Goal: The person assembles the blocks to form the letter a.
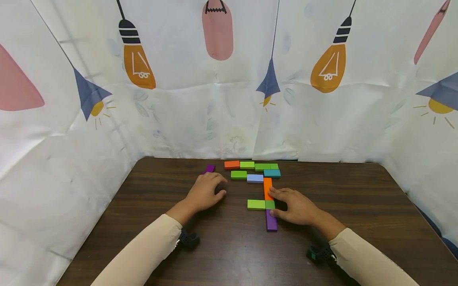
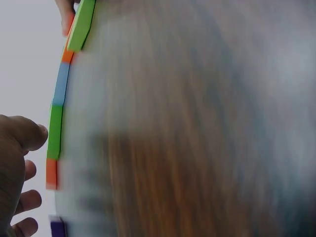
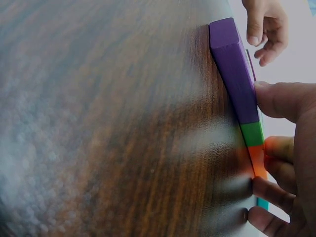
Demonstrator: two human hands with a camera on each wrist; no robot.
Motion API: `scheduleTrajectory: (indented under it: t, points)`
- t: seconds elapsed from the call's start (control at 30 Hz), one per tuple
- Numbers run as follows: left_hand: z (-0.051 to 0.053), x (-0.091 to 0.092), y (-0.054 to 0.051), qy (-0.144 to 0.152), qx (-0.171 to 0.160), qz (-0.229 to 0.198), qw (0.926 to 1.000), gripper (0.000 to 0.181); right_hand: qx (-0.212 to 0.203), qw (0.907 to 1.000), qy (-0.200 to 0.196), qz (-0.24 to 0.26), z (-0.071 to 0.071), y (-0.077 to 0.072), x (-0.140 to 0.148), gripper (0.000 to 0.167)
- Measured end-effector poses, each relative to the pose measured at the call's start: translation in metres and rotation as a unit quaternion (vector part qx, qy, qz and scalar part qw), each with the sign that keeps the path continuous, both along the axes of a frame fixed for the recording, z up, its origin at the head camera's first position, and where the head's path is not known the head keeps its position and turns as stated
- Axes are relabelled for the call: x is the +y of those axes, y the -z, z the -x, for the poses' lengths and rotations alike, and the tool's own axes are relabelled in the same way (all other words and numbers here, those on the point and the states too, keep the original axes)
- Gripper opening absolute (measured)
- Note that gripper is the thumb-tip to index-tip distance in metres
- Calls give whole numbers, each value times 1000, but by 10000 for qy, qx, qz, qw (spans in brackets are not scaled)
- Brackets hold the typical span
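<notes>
Coloured wooden blocks lie flat on the table, several of them end to end. My right hand (image 1: 297,205) rests at the near column, its thumb at a purple block (image 1: 271,221) and its fingertips at an orange block (image 1: 267,188). Between these two sits a green block (image 1: 270,204), with a light green block (image 1: 256,204) to its left. Holding nothing, my left hand (image 1: 205,192) hovers with loosely bent fingers, left of the blocks. Just beyond it lies another purple block (image 1: 210,169), partly hidden by that hand.
Farther back are a blue block (image 1: 255,178), a teal block (image 1: 272,173), a green block (image 1: 238,174) and a row starting with a red-orange block (image 1: 231,165). A printed white cloth (image 1: 229,119) hangs behind the dark wooden table (image 1: 229,254).
</notes>
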State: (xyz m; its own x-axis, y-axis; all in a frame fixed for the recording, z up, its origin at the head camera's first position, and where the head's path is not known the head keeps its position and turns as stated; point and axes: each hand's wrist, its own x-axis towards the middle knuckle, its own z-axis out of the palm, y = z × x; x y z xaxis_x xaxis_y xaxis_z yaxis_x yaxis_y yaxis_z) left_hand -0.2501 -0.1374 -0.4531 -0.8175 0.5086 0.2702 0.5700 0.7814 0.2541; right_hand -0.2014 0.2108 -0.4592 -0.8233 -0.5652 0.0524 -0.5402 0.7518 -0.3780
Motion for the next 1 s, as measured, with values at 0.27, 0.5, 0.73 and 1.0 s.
scheduleTrajectory:
  t: [0.27,0.5,0.73,1.0]
  points:
    - [8,-22,3,-474,-87,40,9988,31,-24,10000,-5,6,-1,0,0,70]
    - [12,-35,5,-746,-257,149,9968,36,10,10000,3,6,-1,1,0,71]
    - [13,-40,7,-797,-370,201,9959,39,-2,10000,-2,21,-1,1,0,70]
    - [13,-41,9,-786,-360,167,9961,38,13,10000,-22,27,0,1,0,71]
